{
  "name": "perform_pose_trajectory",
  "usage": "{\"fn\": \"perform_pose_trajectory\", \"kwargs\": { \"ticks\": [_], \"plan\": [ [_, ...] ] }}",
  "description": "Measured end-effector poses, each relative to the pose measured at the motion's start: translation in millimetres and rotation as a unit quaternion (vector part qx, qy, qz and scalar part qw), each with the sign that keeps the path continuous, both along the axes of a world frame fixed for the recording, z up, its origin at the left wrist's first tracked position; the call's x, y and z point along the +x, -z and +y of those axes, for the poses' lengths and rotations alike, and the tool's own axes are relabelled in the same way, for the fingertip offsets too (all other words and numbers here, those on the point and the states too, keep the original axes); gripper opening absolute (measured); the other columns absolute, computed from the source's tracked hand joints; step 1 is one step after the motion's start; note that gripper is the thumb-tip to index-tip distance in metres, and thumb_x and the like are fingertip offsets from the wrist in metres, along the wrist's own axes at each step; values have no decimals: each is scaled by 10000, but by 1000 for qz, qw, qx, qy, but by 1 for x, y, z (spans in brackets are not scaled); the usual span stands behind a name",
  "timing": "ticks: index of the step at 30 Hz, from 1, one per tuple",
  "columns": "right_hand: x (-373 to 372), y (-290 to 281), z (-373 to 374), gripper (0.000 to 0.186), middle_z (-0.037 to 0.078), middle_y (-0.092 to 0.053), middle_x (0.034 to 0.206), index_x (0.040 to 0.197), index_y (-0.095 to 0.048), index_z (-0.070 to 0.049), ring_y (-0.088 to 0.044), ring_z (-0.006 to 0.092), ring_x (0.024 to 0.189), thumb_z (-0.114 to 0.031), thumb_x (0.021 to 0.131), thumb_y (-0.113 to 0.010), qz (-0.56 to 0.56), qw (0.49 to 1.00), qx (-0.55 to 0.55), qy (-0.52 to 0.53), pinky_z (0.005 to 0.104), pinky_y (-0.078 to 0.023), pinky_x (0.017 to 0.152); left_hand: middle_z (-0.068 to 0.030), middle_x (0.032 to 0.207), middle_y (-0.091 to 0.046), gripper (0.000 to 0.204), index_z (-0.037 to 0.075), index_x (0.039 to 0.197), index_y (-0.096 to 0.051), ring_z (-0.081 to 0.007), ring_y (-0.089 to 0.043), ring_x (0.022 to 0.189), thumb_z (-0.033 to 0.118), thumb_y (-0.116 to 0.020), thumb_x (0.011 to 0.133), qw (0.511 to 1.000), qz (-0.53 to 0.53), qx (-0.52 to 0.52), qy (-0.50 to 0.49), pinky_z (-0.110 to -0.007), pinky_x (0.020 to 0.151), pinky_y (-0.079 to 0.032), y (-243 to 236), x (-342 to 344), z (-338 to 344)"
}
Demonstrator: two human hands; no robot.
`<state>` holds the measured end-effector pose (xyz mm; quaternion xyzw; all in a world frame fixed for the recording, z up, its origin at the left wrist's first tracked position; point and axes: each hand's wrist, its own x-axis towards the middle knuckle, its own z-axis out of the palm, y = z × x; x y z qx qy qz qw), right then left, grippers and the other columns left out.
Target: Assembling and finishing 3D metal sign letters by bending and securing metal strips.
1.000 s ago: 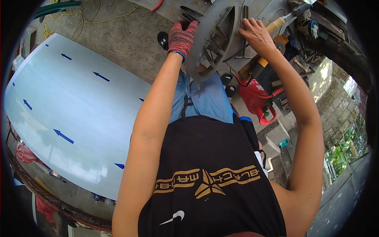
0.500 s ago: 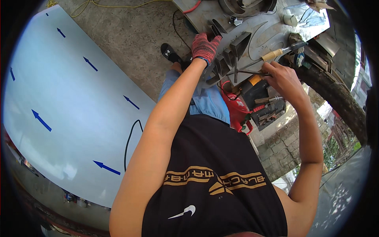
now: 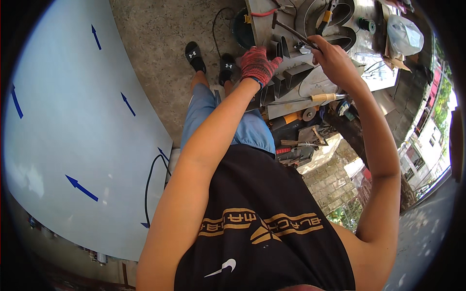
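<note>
My left hand (image 3: pixel 259 64), in a red and dark knitted glove, is closed at the edge of a bent sheet-metal piece (image 3: pixel 278 47); the thumb points to its right, and the fingertips are partly hidden. My bare right hand (image 3: pixel 335 59) grips a slim hammer (image 3: pixel 296 33) by its dark handle. The hammer's narrow head is raised at the far left of that hand, beyond the bent metal. Angular metal walls (image 3: pixel 297 75) stand on a flat metal plate (image 3: pixel 313 83) nearer to me. A wooden-handled tool (image 3: pixel 324 97) with a thin shaft lies across the plate's near side.
A yellow angle grinder (image 3: pixel 291 118) sits below the plate's near edge. Curved metal strips (image 3: pixel 342 14), a yellow-handled tool (image 3: pixel 326 20), a spool (image 3: pixel 367 24) and a plastic bag (image 3: pixel 405 36) occupy the far worktable. A large pale sheet (image 3: pixel 82 131) with blue arrows stands left. A dark bucket (image 3: pixel 241 30) is beside the table.
My right hand, with the hammer, has moved from beside the wooden-handled tool to farther away and up. My left hand stays by the bent metal. The whole view has shifted.
</note>
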<state>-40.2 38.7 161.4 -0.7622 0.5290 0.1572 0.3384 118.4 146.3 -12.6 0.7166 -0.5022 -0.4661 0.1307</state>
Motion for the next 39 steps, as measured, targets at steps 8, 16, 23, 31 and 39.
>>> {"fn": "perform_pose_trajectory", "kwargs": {
  "ticks": [8,16,23,31,39],
  "plan": [
    [15,26,-31,287,231,-713,877,1255,-598,-47,-686,454,879,-245,1059,-528,119,975,-49,-182,527,-531,813,-242,1267,-664,663,14,1180,-695,-371,-618,1227,593,-720,858,999,7,29,17,-447,1077,-477,-3,2,0],
    [1,45,-49,273,253,-706,912,1164,-634,-10,-672,474,901,-234,1052,-525,107,971,8,-216,545,-524,817,-240,1251,-667,649,16,1165,-696,-379,-636,1190,580,-743,847,999,27,24,2,-451,1047,-500,-5,3,1],
    [22,32,-49,299,273,-698,950,1158,-653,4,-667,473,932,-246,1051,-529,92,987,-57,-120,542,-514,827,-226,1208,-679,633,21,1129,-699,-382,-645,1153,576,-761,830,999,31,29,-6,-460,1026,-498,0,2,2],
    [-1,46,-49,271,285,-695,951,1091,-648,12,-658,484,969,-223,1041,-521,97,981,-4,-168,548,-523,847,-202,1240,-661,647,39,1162,-694,-368,-633,1179,585,-765,822,999,26,26,-5,-465,1040,-488,-2,-1,1],
    [10,39,-43,284,275,-701,941,1165,-645,-5,-662,487,945,-228,1048,-515,91,986,-36,-133,553,-519,830,-229,1225,-671,648,38,1176,-692,-381,-619,1205,577,-766,823,999,23,23,-14,-476,1057,-473,0,-3,6]
  ]
}}
